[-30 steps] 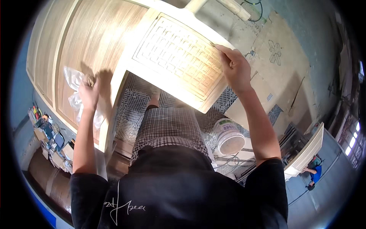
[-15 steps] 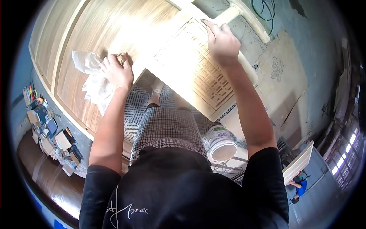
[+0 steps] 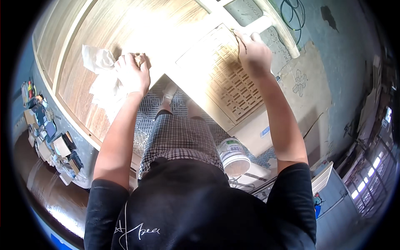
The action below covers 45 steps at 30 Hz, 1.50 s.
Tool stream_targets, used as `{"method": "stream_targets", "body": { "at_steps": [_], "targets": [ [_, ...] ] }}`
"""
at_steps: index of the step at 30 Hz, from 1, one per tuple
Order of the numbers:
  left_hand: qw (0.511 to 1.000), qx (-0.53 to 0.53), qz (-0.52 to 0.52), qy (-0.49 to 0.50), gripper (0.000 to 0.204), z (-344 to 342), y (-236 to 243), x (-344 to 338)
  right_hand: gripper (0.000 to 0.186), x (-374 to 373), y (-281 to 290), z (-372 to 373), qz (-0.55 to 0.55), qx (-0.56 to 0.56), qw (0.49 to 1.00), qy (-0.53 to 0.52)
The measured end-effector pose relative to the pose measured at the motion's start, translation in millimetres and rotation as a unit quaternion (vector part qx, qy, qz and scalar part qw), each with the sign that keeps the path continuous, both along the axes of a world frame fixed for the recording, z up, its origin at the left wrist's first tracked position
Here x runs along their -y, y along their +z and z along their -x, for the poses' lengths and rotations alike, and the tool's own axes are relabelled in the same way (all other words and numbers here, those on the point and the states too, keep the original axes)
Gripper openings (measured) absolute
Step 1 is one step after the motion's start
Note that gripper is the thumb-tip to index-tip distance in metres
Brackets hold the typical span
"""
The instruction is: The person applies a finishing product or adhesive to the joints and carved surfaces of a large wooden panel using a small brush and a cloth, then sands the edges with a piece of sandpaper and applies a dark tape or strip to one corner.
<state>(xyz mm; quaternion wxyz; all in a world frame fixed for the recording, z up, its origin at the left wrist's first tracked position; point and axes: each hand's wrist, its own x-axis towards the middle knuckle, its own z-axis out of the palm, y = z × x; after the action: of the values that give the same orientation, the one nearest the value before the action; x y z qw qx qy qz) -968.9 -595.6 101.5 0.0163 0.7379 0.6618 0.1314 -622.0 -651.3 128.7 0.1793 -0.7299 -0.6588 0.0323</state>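
A brown wad point(image 3: 138, 60) is clasped in the left hand point(image 3: 131, 76); the right hand point(image 3: 255, 55) is curled (whether anything is grasped cannot be told) at the carved wooden panel point(image 3: 234, 85), perhaps for steadying.

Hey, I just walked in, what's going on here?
A person is working with both bare hands. The left hand holds a tan lump over a wood-grain surface, beside a crumpled white sheet. The right hand is at the edge of a carved wooden panel; whether its fingertips hold anything is unclear.
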Motion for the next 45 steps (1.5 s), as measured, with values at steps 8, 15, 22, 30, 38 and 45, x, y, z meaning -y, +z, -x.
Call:
{"method": "stream_targets", "body": {
  "at_steps": [8,15,22,30,38,45],
  "targets": [
    [1.0,0.008,-0.002,-0.02,0.024,3.8,3.2,1.2,0.025,-6.9,16.7,-3.6,0.08,0.026,0.996,0.01],
    [0.999,-0.001,0.036,0.005,0.029,-0.1,2.9,-1.0,0.023,1.0,38.5,13.8,0.095,-0.012,0.995,-0.024],
    [0.999,0.008,0.039,-0.008,0.029,-0.3,-2.5,2.2,0.027,94.1,35.3,123.4,0.056,-0.169,0.984,-0.003],
    [0.997,0.045,0.069,-0.012,0.03,-18.9,5.2,3.6,0.028,119.4,-1.6,167.2,-0.052,-0.104,0.99,-0.078],
    [1.0,0.003,-0.008,-0.014,0.032,-30.5,-20.3,3.4,0.024,100.2,-24.2,165.0,-0.067,-0.063,0.992,-0.092],
    [0.997,-0.004,0.069,-0.018,0.037,-41.4,-21.5,6.8,0.026,107.6,-34.5,153.1,-0.039,-0.054,0.994,-0.092]
  ]
}}
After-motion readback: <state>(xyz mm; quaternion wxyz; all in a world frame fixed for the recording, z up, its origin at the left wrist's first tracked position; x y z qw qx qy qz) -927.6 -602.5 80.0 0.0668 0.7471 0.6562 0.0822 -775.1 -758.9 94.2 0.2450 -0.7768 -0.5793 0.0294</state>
